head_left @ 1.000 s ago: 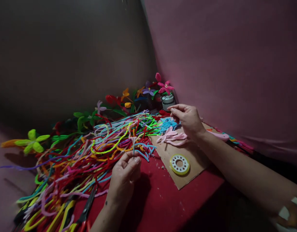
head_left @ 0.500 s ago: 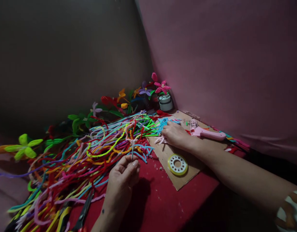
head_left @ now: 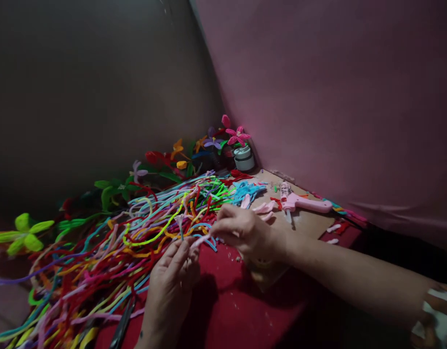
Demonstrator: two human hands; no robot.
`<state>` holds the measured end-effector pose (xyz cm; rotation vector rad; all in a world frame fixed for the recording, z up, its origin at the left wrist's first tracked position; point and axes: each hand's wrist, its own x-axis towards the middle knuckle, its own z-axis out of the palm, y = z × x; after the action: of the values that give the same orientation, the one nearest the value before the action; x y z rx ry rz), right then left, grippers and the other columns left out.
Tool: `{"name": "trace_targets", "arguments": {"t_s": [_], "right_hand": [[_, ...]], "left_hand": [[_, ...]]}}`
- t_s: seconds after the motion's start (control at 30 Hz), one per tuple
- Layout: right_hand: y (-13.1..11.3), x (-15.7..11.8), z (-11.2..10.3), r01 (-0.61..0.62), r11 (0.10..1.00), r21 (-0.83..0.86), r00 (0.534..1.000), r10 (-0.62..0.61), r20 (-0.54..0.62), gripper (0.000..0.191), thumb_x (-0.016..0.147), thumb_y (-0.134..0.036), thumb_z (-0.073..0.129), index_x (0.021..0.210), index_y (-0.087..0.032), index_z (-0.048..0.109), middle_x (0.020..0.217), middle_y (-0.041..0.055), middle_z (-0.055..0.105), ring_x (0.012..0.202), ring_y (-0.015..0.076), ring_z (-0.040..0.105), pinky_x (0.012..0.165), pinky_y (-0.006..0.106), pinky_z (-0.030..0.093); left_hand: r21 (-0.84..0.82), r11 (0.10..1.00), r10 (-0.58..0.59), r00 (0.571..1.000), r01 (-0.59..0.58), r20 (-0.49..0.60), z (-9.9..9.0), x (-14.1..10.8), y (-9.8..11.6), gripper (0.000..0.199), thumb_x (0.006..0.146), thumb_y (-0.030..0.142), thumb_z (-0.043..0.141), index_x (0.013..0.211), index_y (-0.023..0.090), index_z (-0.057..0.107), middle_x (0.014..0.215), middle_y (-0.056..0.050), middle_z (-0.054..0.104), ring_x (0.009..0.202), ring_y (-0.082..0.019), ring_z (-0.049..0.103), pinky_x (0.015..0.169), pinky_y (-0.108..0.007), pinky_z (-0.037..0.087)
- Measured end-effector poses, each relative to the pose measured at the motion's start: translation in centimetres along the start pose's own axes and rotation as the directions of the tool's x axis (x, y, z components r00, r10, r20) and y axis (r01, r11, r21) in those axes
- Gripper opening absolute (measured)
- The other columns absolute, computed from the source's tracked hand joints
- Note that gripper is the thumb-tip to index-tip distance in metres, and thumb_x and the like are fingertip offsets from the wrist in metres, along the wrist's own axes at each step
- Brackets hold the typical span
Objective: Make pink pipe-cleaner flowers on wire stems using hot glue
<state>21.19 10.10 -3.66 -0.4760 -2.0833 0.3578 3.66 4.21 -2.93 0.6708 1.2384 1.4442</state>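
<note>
My left hand (head_left: 174, 276) pinches a thin stem (head_left: 180, 227) with a small pale tuft at its top, held upright over the table's front part. From the right, my right hand (head_left: 245, 230) holds a pale pink fuzzy piece (head_left: 200, 241) between thumb and fingers; its far end meets the fingertips of my left hand. More pale pink petals (head_left: 264, 208) lie on the cardboard behind my right hand. The tape roll is mostly hidden under my right hand.
Many coloured pipe cleaners (head_left: 110, 261) spread over the left. Scissors (head_left: 123, 322) lie near the front. A pink glue gun (head_left: 307, 203) rests on the cardboard (head_left: 314, 224). Fuzzy flowers (head_left: 23, 234) and a grey-white jar (head_left: 244, 159) stand along the back.
My right hand has come from the petals on the cardboard toward my left hand, bringing a pale pink piece. The glue gun's nozzle and more petals are now uncovered. The view has shifted slightly.
</note>
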Motion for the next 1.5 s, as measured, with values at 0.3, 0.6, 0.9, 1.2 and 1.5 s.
{"name": "trace_targets", "arguments": {"t_s": [0.3, 0.6, 0.9, 1.2, 1.5], "right_hand": [[-1.7, -0.4, 1.4, -0.15, 0.978, 0.147, 0.989, 0.149, 0.014, 0.011, 0.08, -0.016, 0.055, 0.084, -0.014, 0.065, 0.074, 0.0037, 0.057, 0.073, 0.0129, 0.051, 0.068, 0.023, 0.043], [-1.8, -0.5, 1.1, -0.106, 0.913, 0.394, 0.987, 0.146, -0.073, 0.034, 0.068, 0.002, 0.049, 0.095, -0.017, 0.059, 0.09, 0.0034, 0.061, 0.088, 0.0128, 0.054, 0.081, 0.027, 0.044], [-1.7, -0.4, 1.0, -0.26, 0.611, 0.748, 0.907, 0.421, -0.029, 0.01, 0.08, -0.02, 0.055, 0.079, -0.015, 0.063, 0.066, -0.0007, 0.056, 0.056, 0.0083, 0.053, 0.056, 0.023, 0.044], [-1.9, 0.2, 0.2, -0.382, 0.319, 0.867, 0.82, 0.55, 0.158, 0.014, 0.073, -0.028, 0.064, 0.075, -0.014, 0.064, 0.061, -0.0013, 0.059, 0.049, 0.0069, 0.046, 0.047, 0.022, 0.038], [-1.9, -0.3, 0.7, -0.401, 0.502, 0.766, 0.873, 0.462, 0.155, 0.007, 0.076, -0.022, 0.061, 0.077, -0.015, 0.063, 0.067, -0.0018, 0.057, 0.057, 0.0074, 0.05, 0.054, 0.021, 0.04]], "left_hand": [[0.087, 0.995, -0.057, 0.994, 0.048, 0.097, -0.5, 0.5, -0.8, 0.032, 0.053, 0.018, 0.079, 0.08, 0.015, 0.06, 0.054, 0.006, 0.053, 0.036, 0.0, 0.037, 0.035, -0.011, 0.028], [-0.038, 0.993, -0.114, 0.992, 0.116, 0.049, 0.0, 0.1, 0.3, 0.026, 0.056, 0.025, 0.077, 0.07, 0.014, 0.058, 0.048, 0.009, 0.042, 0.031, 0.003, 0.022, 0.032, -0.01, 0.025], [0.113, 0.988, -0.116, 0.991, 0.108, 0.071, 0.7, -0.6, -0.3, 0.028, 0.056, 0.03, 0.076, 0.074, 0.014, 0.062, 0.055, 0.003, 0.053, 0.036, -0.001, 0.035, 0.036, -0.014, 0.03], [0.243, 0.965, 0.047, 0.974, -0.102, 0.222, 0.2, -1.2, -0.6, 0.018, 0.075, 0.031, 0.062, 0.08, 0.015, 0.065, 0.065, 0.0, 0.056, 0.05, -0.005, 0.042, 0.046, -0.016, 0.033], [0.312, 0.938, 0.067, 0.963, -0.149, 0.26, 0.5, -2.3, -1.0, 0.014, 0.075, 0.029, 0.062, 0.074, 0.015, 0.062, 0.057, 0.004, 0.046, 0.046, -0.004, 0.031, 0.043, -0.018, 0.025]]}}
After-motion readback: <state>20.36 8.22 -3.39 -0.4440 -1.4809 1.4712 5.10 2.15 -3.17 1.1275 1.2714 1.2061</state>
